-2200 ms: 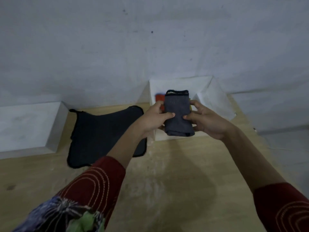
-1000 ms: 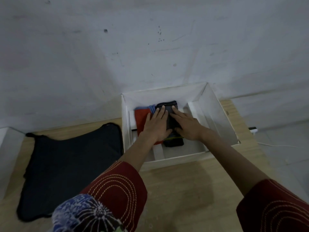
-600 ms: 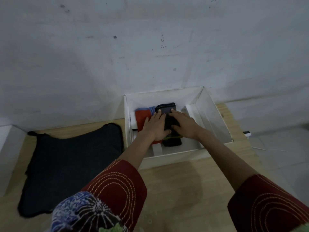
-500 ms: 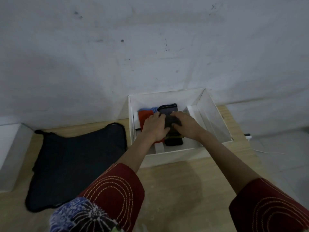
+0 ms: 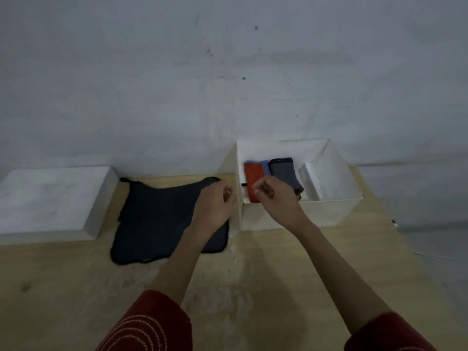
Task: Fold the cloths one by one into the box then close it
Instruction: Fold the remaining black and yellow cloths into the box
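Observation:
The open white box (image 5: 334, 209) stands at the back right of the wooden table. Inside it lie a folded red cloth (image 5: 253, 176), a thin blue edge beside it, and a folded dark grey cloth (image 5: 283, 171). A flat black cloth (image 5: 157, 219) lies spread on the table left of the box. My left hand (image 5: 215, 206) hovers over the black cloth's right edge, fingers loosely curled and holding nothing. My right hand (image 5: 276, 201) hangs over the box's front left corner, fingers loosely curled, empty.
A white box lid (image 5: 48, 201) lies at the far left against the wall. A white flap (image 5: 311, 178) stands inside the box on its right. The grey wall rises right behind the table. A cable (image 5: 405, 252) runs off the table's right side.
Both hands have left the folded grey cloth in the box and drawn back out. My left hand has moved left over the black cloth. The view has swung left.

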